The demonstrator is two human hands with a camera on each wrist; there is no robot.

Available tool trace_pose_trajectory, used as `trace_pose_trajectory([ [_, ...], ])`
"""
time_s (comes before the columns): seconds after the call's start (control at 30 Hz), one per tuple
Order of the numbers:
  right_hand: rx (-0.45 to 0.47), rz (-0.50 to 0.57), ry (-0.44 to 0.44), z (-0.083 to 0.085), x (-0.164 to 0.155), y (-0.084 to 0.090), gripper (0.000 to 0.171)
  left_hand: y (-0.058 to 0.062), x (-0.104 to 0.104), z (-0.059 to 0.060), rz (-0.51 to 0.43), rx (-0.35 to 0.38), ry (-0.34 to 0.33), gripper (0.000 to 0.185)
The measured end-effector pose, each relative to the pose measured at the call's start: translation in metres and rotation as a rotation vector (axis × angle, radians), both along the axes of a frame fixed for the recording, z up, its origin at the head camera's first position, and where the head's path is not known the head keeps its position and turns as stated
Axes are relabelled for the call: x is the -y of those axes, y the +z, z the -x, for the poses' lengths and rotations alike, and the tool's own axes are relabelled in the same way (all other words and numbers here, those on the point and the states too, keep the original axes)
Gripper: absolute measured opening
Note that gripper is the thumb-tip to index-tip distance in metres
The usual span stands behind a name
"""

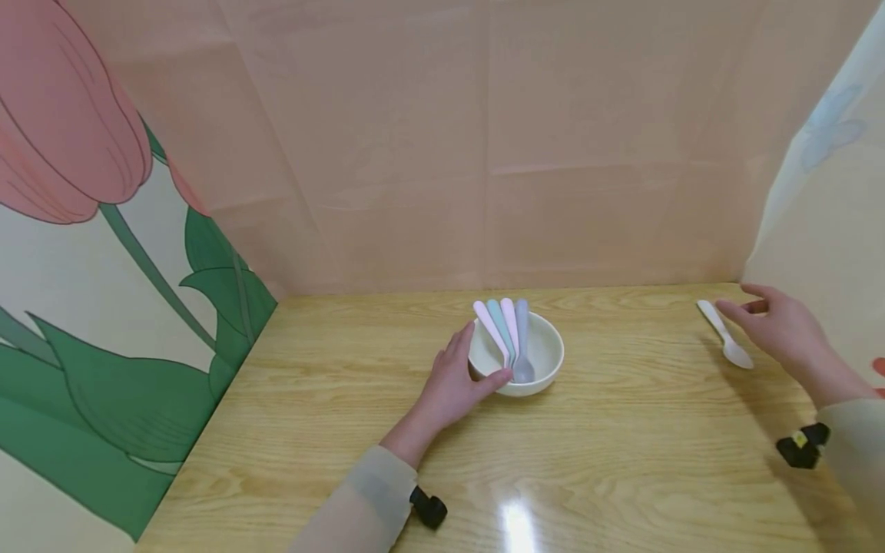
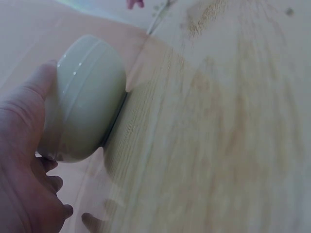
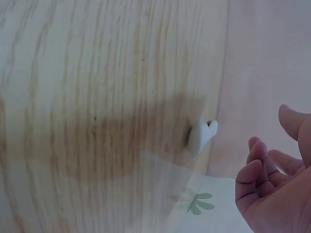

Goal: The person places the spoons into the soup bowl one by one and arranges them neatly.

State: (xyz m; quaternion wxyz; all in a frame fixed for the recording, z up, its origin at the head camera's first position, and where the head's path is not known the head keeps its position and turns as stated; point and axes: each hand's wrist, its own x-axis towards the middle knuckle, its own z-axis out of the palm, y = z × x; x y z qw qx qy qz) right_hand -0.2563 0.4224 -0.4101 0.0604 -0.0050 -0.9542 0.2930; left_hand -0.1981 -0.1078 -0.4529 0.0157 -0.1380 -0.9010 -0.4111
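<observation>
My left hand [image 1: 456, 384] grips a white bowl [image 1: 549, 357] at its near left side, thumb at the front rim and fingers along the left wall. Its thumb [image 2: 41, 80] lies against the bowl's rim in the left wrist view. Inside the bowl, several pastel spoons lean with handles up: a grey-blue spoon [image 1: 522, 330], a mint spoon [image 1: 496, 313] and pale pink ones. Far to the right, a white spoon [image 1: 737, 354] lies on the table. Just above and right of its handle, my right hand [image 1: 788, 326] is held with bent, relaxed fingers and nothing in them.
The wooden table [image 1: 622, 461] runs back to a pinkish cloth backdrop [image 1: 387, 153]. A printed panel with a tulip and green leaves [image 1: 138, 384] borders the left side, and a pale panel [image 1: 830, 253] rises close by the right hand.
</observation>
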Motion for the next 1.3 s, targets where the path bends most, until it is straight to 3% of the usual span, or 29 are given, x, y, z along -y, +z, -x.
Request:
trace_pose_trajectory([
  [0.23, 0.041, 0.006, -0.006, 0.007, -0.009, -0.011, 0.098, 0.003, 0.000, -0.001, -0.007, -0.016, -0.024, 0.114],
  [0.8, 0.092, -0.030, 0.007, 0.015, -0.022, -0.022, 0.101, 0.000, 0.001, 0.000, -0.008, 0.012, -0.005, 0.116],
  [1.03, 0.131, -0.003, 0.011, 0.024, -0.037, -0.035, 0.104, -0.002, 0.001, 0.001, 0.002, 0.017, 0.003, 0.117],
  [1.3, 0.154, 0.044, 0.015, 0.022, -0.038, -0.040, 0.104, -0.001, 0.001, 0.001, 0.000, 0.012, 0.000, 0.116],
])
